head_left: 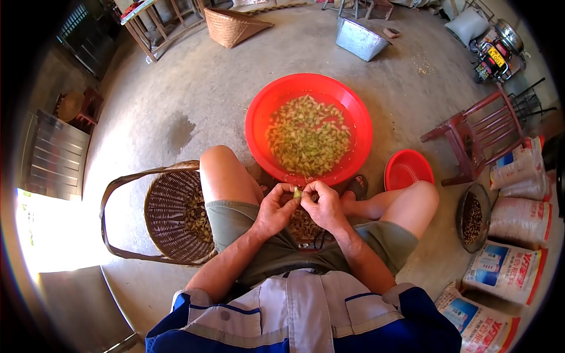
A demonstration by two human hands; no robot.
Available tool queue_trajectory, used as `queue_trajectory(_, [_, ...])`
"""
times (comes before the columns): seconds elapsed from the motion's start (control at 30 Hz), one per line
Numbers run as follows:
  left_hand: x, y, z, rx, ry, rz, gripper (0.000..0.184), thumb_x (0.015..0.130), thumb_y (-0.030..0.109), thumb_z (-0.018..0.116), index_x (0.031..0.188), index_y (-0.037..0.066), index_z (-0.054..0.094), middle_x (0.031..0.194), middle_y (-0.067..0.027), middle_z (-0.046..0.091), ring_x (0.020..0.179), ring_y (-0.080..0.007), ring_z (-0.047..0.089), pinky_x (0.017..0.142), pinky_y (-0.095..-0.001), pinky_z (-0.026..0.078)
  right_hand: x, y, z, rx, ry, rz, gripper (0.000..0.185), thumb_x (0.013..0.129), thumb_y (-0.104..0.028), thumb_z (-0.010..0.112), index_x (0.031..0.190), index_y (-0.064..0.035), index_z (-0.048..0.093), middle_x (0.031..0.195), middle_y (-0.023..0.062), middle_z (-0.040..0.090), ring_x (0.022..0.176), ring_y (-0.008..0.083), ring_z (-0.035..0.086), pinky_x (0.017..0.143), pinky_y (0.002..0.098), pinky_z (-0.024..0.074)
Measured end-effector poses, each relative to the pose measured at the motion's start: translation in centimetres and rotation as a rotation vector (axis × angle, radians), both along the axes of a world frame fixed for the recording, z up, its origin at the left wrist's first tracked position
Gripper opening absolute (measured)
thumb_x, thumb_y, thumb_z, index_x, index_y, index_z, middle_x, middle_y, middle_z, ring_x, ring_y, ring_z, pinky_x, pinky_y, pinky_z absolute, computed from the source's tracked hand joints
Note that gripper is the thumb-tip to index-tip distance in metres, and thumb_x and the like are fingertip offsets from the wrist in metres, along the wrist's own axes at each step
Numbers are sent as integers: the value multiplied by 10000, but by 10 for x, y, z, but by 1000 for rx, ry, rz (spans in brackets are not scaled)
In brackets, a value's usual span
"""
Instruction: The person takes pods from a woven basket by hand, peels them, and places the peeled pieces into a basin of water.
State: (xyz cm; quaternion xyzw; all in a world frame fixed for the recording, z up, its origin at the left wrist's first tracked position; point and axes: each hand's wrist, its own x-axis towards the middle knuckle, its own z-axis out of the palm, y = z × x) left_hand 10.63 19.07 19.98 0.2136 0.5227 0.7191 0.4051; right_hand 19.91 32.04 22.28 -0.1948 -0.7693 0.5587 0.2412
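Note:
Between my hands, above my lap, is a small pale green bud-like vegetable piece (pixel 298 192). My left hand (pixel 275 210) pinches it between thumb and fingers. My right hand (pixel 323 206) is closed beside it, fingertips against its right side; anything else in those fingers is hidden. Just beyond my hands stands a large red basin (pixel 259 147) with many similar green pieces (pixel 309 132) in water. Left of my thigh, a dark wicker basket (pixel 162 212) with a tall handle holds more pieces. Brown peelings (pixel 303 226) lie below my hands, between my legs.
A small red basin (pixel 409 167) sits by my right knee, with a reddish wooden chair (pixel 477 132) beyond. At right are a dark round pan (pixel 472 217) and several printed sacks (pixel 506 270). A metal tub (pixel 360 40) and a woven scoop basket (pixel 232 27) stand farther back.

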Motion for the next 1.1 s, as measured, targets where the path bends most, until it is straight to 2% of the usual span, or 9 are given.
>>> queue_trajectory(0.33, [-6, -2, 1, 107, -68, 60, 161, 957, -28, 512, 1107, 33, 510, 1025, -53, 625, 942, -134, 618, 861, -283, 513, 2, 2, -5, -197, -76, -66, 89, 842, -47, 647, 855, 11, 581, 740, 76, 624, 651, 104, 588, 564, 268, 485])
queue_trajectory(0.4, [-4, -2, 7, 71, -70, 15, 216, 960, -21, 488, 1171, 25, 503, 1100, -79, 598, 1014, -162, 600, 894, -323, 515, 3, 3, -6, -289, -48, -40, 93, 848, -49, 648, 859, 12, 578, 750, 81, 631, 657, 93, 587, 562, 264, 484])
queue_trajectory(0.5, [-1, -1, 23, 36, -152, -5, 273, 951, -16, 495, 1220, 30, 497, 1162, -87, 573, 1071, -167, 573, 910, -332, 506, 3, 2, -1, -189, 9, -42, 94, 836, -26, 651, 839, -1, 560, 750, 85, 618, 647, 122, 589, 565, 273, 478])
queue_trajectory(0.6, [-5, -3, 26, 1, -183, -40, 295, 944, -7, 517, 1235, 32, 499, 1192, -82, 562, 1092, -162, 559, 914, -323, 498, 3, 6, 2, 167, 103, 18, 117, 818, 42, 630, 868, -2, 534, 792, 57, 583, 667, 111, 581, 572, 245, 476])
queue_trajectory(0.7, [-5, -4, 19, -40, -79, -63, 282, 940, 11, 561, 1218, 30, 515, 1163, -62, 580, 1055, -146, 575, 901, -300, 495, 7, 7, 12, 352, 79, 63, 159, 775, 56, 646, 857, -3, 524, 800, 103, 574, 679, 204, 606, 585, 290, 489])
queue_trajectory(0.8, [-2, -3, 13, -21, 28, -81, 269, 937, 37, 596, 1198, 28, 530, 1120, -46, 599, 1018, -127, 587, 887, -281, 495, 8, 8, 11, 379, 100, 63, 183, 749, 64, 652, 858, -6, 522, 806, 128, 569, 682, 265, 609, 595, 327, 496])
queue_trajectory(0.9, [1, -3, 18, -13, 75, -74, 248, 939, 51, 603, 1177, 24, 541, 1082, -39, 613, 991, -111, 592, 871, -267, 496, 8, 10, 13, 338, 93, 76, 187, 748, 62, 655, 857, -8, 521, 803, 125, 568, 686, 267, 607, 591, 340, 491])
queue_trajectory(0.97, [4, -2, 22, 25, 114, -55, 218, 945, 52, 593, 1157, 19, 552, 1055, -39, 623, 979, -103, 592, 859, -261, 497, 7, 9, 15, 325, 100, 79, 186, 747, 60, 645, 846, -14, 507, 802, 136, 542, 688, 308, 588, 579, 368, 481])
queue_trajectory(1.1, [1, -3, 17, -108, 324, 15, 151, 954, 50, 574, 1098, 6, 573, 988, -51, 643, 946, -103, 608, 820, -262, 511, 5, 3, 14, 302, 124, 72, 181, 750, 54, 642, 840, -17, 502, 784, 143, 530, 674, 329, 580, 562, 380, 476])
